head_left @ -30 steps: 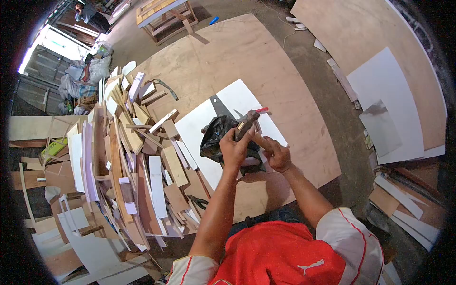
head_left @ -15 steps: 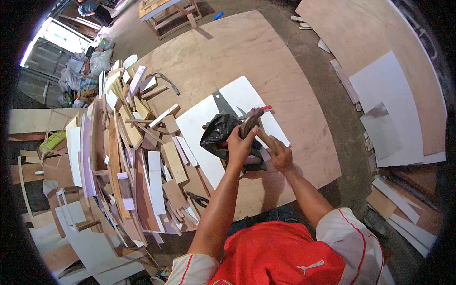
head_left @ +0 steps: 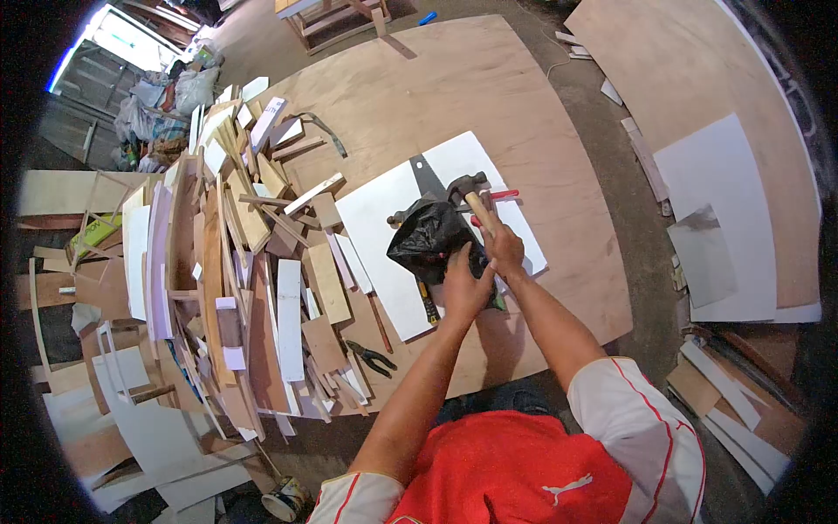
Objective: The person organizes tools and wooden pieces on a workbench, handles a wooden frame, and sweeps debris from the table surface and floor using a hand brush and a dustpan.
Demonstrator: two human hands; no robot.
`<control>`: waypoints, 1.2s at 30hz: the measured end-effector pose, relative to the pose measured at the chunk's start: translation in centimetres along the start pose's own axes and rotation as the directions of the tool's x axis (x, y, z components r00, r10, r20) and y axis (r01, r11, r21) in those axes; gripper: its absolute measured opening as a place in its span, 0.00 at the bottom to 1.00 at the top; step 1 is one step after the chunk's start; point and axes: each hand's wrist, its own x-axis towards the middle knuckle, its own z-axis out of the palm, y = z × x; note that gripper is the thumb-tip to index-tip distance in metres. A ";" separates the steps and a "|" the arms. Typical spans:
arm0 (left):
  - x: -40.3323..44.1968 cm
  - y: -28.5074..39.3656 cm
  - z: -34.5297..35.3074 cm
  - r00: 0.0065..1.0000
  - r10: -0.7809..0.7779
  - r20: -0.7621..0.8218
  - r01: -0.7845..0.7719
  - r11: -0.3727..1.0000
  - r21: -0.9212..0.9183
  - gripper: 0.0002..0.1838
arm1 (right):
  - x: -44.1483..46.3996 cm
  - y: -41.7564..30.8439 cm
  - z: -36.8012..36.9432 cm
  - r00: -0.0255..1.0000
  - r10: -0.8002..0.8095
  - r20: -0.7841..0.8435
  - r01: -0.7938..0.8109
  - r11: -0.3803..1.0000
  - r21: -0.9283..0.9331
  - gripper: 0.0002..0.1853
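A claw hammer's wooden handle (head_left: pixel 479 210) is in my right hand (head_left: pixel 504 248), fingers closed round it; its dark metal head points up and away. My left hand (head_left: pixel 467 286) is closed on the near side of a black plastic bag (head_left: pixel 426 237). The bag stands on a white board (head_left: pixel 371 214), bunched and partly open at the top. A grey saw blade (head_left: pixel 428 178) sticks out beyond it. Beside the hammer lies a red-handled tool (head_left: pixel 504 194). A yellow-and-black tool (head_left: pixel 428 304) shows below the bag. What my left fingertips press is partly hidden.
Under the white board spreads a large plywood sheet (head_left: pixel 559 297). Pliers (head_left: pixel 370 358) lie near its front edge. Wood offcuts (head_left: pixel 253 262) are heaped on the left. More boards (head_left: pixel 742 218) lie on the right, and a wooden frame (head_left: pixel 332 22) stands at the far side.
My left hand has left the hammer's head and come down onto the bag. The hammer, in my right hand, has swung so its head is clear. The camera view has shifted slightly.
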 end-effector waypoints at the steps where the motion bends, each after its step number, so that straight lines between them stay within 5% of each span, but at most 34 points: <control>1: -0.2 -0.2 -0.2 1.000 0.019 -0.011 -0.019 1.000 0.001 0.35 | 0.0 -0.8 -0.4 1.000 0.007 0.000 -0.007 1.000 -0.016 0.27; 5: -1.8 1.2 -2.9 0.999 -0.049 0.002 0.049 0.994 -0.100 0.29 | -0.3 -1.4 -1.1 0.999 0.009 0.049 0.003 0.970 -0.242 0.22; 7: -3.0 0.0 -4.3 0.994 -0.104 -0.039 0.096 0.979 -0.183 0.25 | -0.8 -1.7 -1.5 0.991 -0.084 -0.107 0.064 0.982 -0.179 0.18; 10: -4.1 -2.7 -4.6 0.974 -0.049 -0.221 -0.015 0.961 -0.276 0.20 | -3.5 -7.1 -4.7 0.884 -0.258 -0.390 0.325 0.939 0.115 0.15; 14: -5.6 -4.2 -7.3 0.961 -0.077 -0.266 -0.013 0.947 -0.320 0.18 | -10.1 -12.3 -3.8 0.792 -0.481 -0.375 0.554 0.825 0.112 0.12; 16: -7.2 -7.3 -8.7 0.952 -0.093 -0.293 -0.003 0.950 -0.313 0.18 | -13.5 -14.7 -1.4 0.660 -0.658 -0.362 0.704 0.710 -0.007 0.11; 19: -11.1 -11.8 -12.5 0.889 -0.347 -0.300 0.236 0.907 -0.349 0.18 | -18.8 -17.4 2.7 0.787 -0.609 -0.095 0.612 0.753 0.241 0.11; 23: -17.8 -19.0 -16.6 0.770 -0.460 -0.442 0.435 0.886 -0.163 0.18 | -25.4 -19.8 9.3 0.747 -0.436 0.502 0.440 0.890 0.118 0.19; 26: -20.5 -21.0 -18.5 0.723 -0.529 -0.445 0.510 0.843 -0.173 0.18 | -28.8 -21.2 11.5 0.724 -0.387 0.571 0.500 0.864 -0.049 0.22; 29: -21.3 -21.5 -20.3 0.760 -0.543 -0.357 0.527 0.836 -0.151 0.19 | -30.1 -21.5 13.2 0.795 -0.254 0.551 0.393 0.908 -0.149 0.24; 32: -21.6 -22.5 -20.4 0.803 -0.535 -0.263 0.523 0.844 -0.120 0.23 | -29.9 -21.6 13.5 0.789 -0.067 0.610 0.186 0.973 -0.133 0.24; 35: -20.5 -23.2 -19.5 0.794 -0.573 -0.201 0.551 0.819 -0.160 0.26 | -30.6 -21.5 13.1 0.838 -0.045 0.543 0.060 0.998 -0.010 0.24; 36: -20.2 -23.4 -19.3 0.848 -0.491 -0.197 0.454 0.867 -0.206 0.26 | -30.9 -21.1 13.1 0.842 -0.126 0.525 0.105 0.992 0.069 0.23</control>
